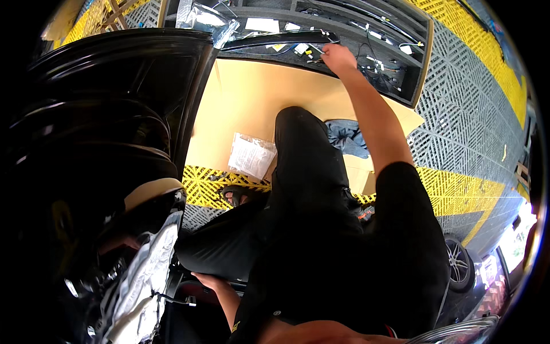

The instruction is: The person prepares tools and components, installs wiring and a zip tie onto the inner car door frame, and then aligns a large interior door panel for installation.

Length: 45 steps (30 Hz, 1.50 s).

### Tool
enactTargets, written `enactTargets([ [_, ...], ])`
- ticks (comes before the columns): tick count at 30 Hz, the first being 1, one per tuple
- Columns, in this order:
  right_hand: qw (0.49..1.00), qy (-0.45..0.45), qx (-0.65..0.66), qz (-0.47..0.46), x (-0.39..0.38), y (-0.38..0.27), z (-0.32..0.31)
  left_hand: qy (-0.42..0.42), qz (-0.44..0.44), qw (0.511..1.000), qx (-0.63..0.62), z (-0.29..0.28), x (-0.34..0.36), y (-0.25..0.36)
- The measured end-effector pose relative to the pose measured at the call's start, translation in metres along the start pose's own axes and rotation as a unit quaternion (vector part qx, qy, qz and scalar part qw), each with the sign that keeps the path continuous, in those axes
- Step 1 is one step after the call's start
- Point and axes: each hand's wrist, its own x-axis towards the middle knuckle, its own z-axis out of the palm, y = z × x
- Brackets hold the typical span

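Black strip [276, 40] lying just beyond right hand [339, 60], long axis running leftward; right hand curling, grip unclear; left hand [211, 281] lying well apart, grip hidden.

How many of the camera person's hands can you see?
2: the right hand at the dark compartmented tray, and the left hand low down by a black trouser leg, partly hidden.

Dark divided tray [425, 64] with cables [375, 61]
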Motion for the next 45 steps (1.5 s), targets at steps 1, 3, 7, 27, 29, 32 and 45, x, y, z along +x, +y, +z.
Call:
enactTargets([
  [1, 0.999, -0.026, -0.033, 0.014, 0.012, -0.005, 0.007, 0.021, -0.004, 1.000, 0.015, 0.002, -0.002, 0.003],
  [3, 0.994, -0.036, -0.088, 0.048, 0.025, -0.005, 0.021, 0.004, 0.048, 0.998, 0.040, 0.004, -0.007, 0.007],
  [7, 0.998, -0.039, -0.043, 0.037, 0.019, 0.001, 0.014, 0.049, 0.286, 0.923, 0.254, -0.012, -0.009, 0.004],
  [27, 0.915, 0.039, 0.402, 0.013, -0.149, 0.120, -0.075, -0.213, 0.639, 0.663, 0.328, 0.129, -0.091, 0.015],
  [29, 0.902, 0.025, 0.430, 0.012, -0.168, 0.101, -0.085, -0.240, 0.645, 0.653, 0.316, 0.140, -0.097, 0.018],
  [32, 0.865, -0.023, 0.498, -0.047, -0.197, 0.080, -0.080, -0.332, 0.556, 0.704, 0.293, 0.165, -0.105, 0.012],
  [45, 0.870, -0.209, 0.330, -0.300, -0.305, -0.059, -0.029, -0.413, 0.173, 0.892, 0.068, 0.265, -0.161, 0.000],
])
